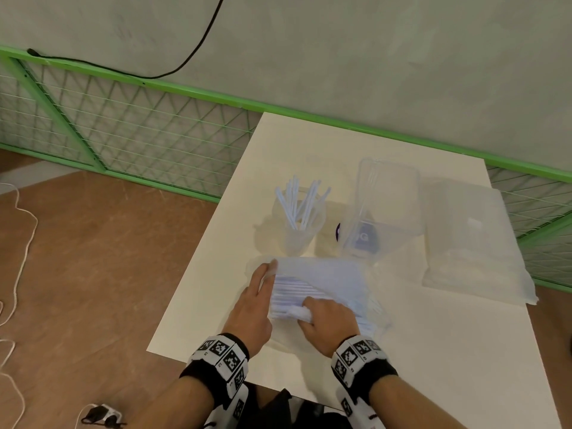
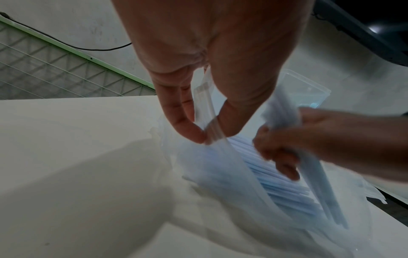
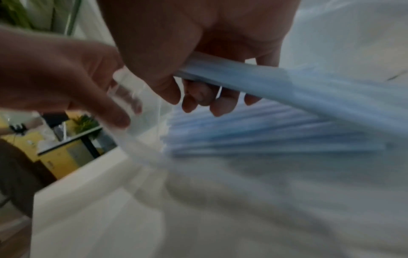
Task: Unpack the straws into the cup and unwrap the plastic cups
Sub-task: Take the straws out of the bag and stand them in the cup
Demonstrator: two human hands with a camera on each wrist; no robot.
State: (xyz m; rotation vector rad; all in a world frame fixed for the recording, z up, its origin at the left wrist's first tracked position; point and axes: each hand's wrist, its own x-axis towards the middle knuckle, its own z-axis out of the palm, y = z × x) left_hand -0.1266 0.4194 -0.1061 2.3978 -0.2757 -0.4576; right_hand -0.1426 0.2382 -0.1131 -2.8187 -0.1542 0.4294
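Plastic straw bag (image 1: 322,283) on table (image 1: 402,351), mid-unpack.
L hand (image 1: 252,308) pinches bag mouth to hold it open; R hand (image 1: 325,320) curls round a bunch of straws (image 3: 276,87) w/ cup (image 1: 298,224) just behind, part-filled.

right wrist view: motion-blurred; the straws (image 3: 276,136) in the bag smear into pale blue streaks, uncountable.
right hand (image 1: 328,320): fingertips buried in the straw bag (image 1: 325,283) from the head view.
purple object (image 1: 363,239): veiled by a clear container (image 1: 387,196), unidentifiable.
counter (image 1: 433,351): near edge cut off.
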